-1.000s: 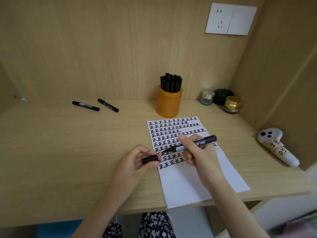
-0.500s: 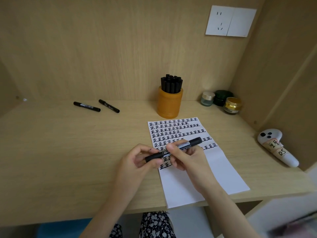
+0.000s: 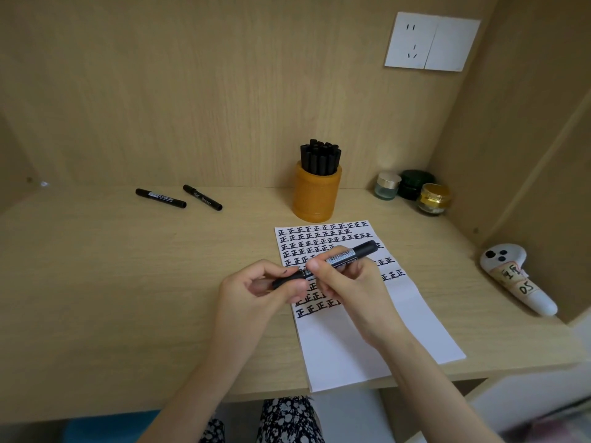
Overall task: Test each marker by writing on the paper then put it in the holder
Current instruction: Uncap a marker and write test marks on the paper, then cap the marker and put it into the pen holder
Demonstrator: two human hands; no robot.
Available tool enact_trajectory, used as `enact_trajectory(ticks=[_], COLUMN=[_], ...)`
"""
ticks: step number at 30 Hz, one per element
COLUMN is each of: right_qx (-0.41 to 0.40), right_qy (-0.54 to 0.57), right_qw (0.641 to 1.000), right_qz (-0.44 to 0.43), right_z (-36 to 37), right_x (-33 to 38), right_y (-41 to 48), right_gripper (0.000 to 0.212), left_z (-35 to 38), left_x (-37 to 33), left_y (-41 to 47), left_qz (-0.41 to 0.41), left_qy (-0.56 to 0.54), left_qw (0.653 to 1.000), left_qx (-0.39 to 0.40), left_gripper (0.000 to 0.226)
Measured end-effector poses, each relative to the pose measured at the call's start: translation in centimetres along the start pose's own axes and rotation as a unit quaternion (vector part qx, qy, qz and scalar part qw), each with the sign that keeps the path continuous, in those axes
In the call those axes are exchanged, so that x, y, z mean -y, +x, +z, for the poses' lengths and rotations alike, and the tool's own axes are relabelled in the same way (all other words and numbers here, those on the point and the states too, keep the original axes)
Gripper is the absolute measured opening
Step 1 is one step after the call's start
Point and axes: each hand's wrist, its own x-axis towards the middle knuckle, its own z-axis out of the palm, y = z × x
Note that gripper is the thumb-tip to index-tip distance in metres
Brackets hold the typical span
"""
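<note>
Grip, left: the fingers [image 3: 272,270] of the left hand [image 3: 252,292] are curled and pinch the black left end of the marker [image 3: 359,251].
Grip, right: the right hand [image 3: 351,286] has its thumb and fingers [image 3: 319,268] curled round the labelled middle of the same marker.
Marker: held between both hands in the air, just above the paper [image 3: 351,343]. It slants up to the right, its far end free, and reads as one straight piece.
Paper: a white sheet flat on the desk [image 3: 112,282]. Rows of black characters fill its far half, the near half is bare, and its near edge hangs over the desk front.
Holder: an orange holder [image 3: 316,195] stands upright just beyond the paper, packed with black markers [image 3: 319,156].
Loose markers: two loose markers [image 3: 161,198] lie side by side at the far left of the desk, well apart from the hands.
Far right: three small jars [image 3: 387,186] are grouped by the back corner.
Right edge: a white controller [image 3: 515,279] with handwritten labels lies on the desk.
Wall: a white socket plate [image 3: 431,41] sits high on the right.
</note>
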Motion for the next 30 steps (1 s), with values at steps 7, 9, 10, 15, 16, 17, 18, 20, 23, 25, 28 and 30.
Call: enact_trajectory(ticks=[7, 9, 10, 15, 16, 17, 18, 20, 23, 25, 28, 30], right_qx=[0.019, 0.017, 0.004, -0.123, -0.098, -0.063, -0.032, -0.009, -0.007, 0.012, 0.032, 0.002], right_qy=[0.009, 0.03, 0.036, -0.186, -0.238, -0.274, -0.295, -0.302, -0.269, -0.276, -0.268, -0.252], right_qw=[0.999, 0.998, 0.997, 0.974, 0.962, 0.951, 0.942, 0.938, 0.951, 0.945, 0.941, 0.943], right_qz=[0.036, 0.054, 0.063, -0.038, -0.091, -0.132, -0.157, -0.17, -0.154, -0.176, -0.206, -0.22], right_z=[-0.2, -0.3, -0.4, -2.1, -2.4, -2.4, -2.3, -2.0, -2.1, -2.3, -2.5, -3.2], right_x=[-0.5, -0.5, -0.5, -0.1, 0.2, 0.4, 0.6, 1.0, 1.7, 2.0, 2.4, 3.0], right_y=[1.0, 1.3, 1.5, 2.4, 2.7, 3.0, 3.3, 4.0, 5.2, 6.1, 7.9, 9.7], right_gripper=[0.025, 0.036, 0.041, 0.052, 0.044, 0.034, 0.025, 0.017, 0.03, 0.049, 0.065, 0.062], left_z=[-0.3, -0.3, -0.4, -0.6, -0.6, -0.4, -0.1, 0.4, 1.3, 1.9, 2.6, 2.8], left_x=[0.0, -0.3, -0.5, -0.9, -1.0, -1.1, -1.3, -1.7, -2.5, -2.9, -3.5, -3.5], left_y=[0.8, 1.5, 1.8, 3.7, 4.0, 4.4, 4.8, 5.6, 7.2, 8.3, 10.2, 11.9], left_qz=[-0.006, 0.01, 0.017, 0.036, 0.043, 0.051, 0.06, 0.078, 0.089, 0.09, 0.085, 0.089], left_qy=[0.027, 0.048, 0.053, 0.115, 0.136, 0.151, 0.159, 0.164, 0.159, 0.144, 0.098, 0.111], left_qw=[1.0, 0.999, 0.998, 0.993, 0.99, 0.987, 0.985, 0.983, 0.983, 0.986, 0.992, 0.99], left_qx=[0.007, 0.006, 0.004, -0.002, -0.001, -0.001, -0.001, -0.005, -0.007, -0.002, 0.002, 0.008], left_gripper=[0.019, 0.02, 0.02, 0.021, 0.022, 0.023, 0.024, 0.025, 0.029, 0.033, 0.039, 0.035])
